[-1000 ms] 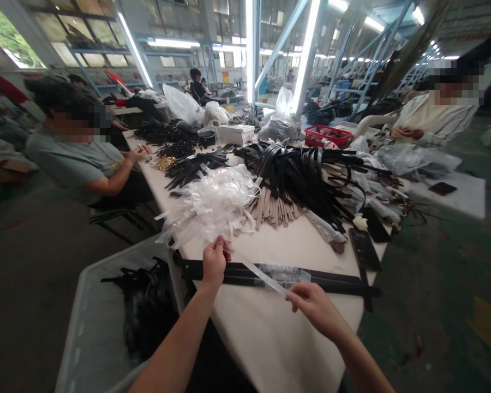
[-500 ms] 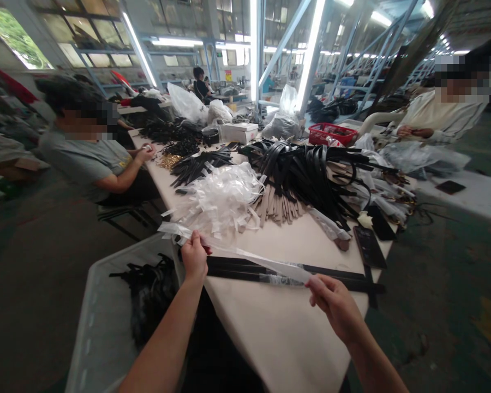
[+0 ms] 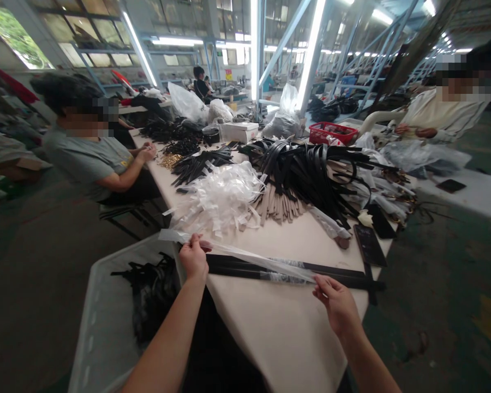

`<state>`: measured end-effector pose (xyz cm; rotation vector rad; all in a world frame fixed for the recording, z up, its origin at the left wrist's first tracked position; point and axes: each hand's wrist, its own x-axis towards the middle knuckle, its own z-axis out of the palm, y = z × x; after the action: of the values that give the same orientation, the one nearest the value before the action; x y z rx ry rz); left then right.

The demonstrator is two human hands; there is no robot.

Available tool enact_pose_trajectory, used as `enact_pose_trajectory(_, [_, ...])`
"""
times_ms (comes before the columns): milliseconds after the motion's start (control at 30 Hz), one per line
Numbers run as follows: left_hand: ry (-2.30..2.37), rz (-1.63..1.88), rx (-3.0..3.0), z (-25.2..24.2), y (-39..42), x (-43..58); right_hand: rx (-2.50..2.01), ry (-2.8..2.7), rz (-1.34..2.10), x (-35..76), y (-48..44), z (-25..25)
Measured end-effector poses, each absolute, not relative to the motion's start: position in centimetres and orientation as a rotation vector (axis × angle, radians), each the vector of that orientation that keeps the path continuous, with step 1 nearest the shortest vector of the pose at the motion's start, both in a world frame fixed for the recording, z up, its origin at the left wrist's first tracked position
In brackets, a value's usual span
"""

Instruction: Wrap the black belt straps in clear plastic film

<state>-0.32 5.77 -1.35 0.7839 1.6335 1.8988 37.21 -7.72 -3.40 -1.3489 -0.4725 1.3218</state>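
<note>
A long, translucent plastic strip (image 3: 253, 256) stretches between my two hands above the near part of the table (image 3: 294, 322). My left hand (image 3: 194, 259) pinches it near its left end, and a short tail sticks out past the fingers. My right hand (image 3: 335, 300) pinches the other end between thumb and fingers. Under the strip lie black straps (image 3: 237, 268) side by side, with clear plastic wrapped round their middle. Just beyond my left hand is a heap of similar clear plastic strips (image 3: 229, 196).
Black straps (image 3: 298, 169) pile up behind, with a red basket (image 3: 331, 132) and a white box (image 3: 239, 132) farther back. A phone (image 3: 369, 245) lies at the right edge. A white bin (image 3: 94, 305) holds black straps at lower left. Co-workers sit left (image 3: 85, 158) and right (image 3: 442, 117).
My right hand has shifted slightly right and the strip looks straighter. My left hand stays almost in place. Both hands keep hold of the strip.
</note>
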Motion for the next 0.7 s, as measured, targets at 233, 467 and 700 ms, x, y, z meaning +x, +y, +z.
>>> enact_pose_trajectory(233, [1.796, 1.841, 0.918, -2.5, 5.6, -4.2, -1.426, -0.571, 1.231, 37.9, -7.4, -4.2])
enact_pose_trajectory(467, [1.856, 1.795, 0.881, -4.0, 7.6, -7.3, -1.459, -0.612, 1.241, 37.7, -6.1, -4.8])
enact_pose_trajectory(700, [1.996, 1.628, 0.944, -1.3, 15.5, -9.0, -1.467, -0.626, 1.354, 37.3, -5.0, -4.7])
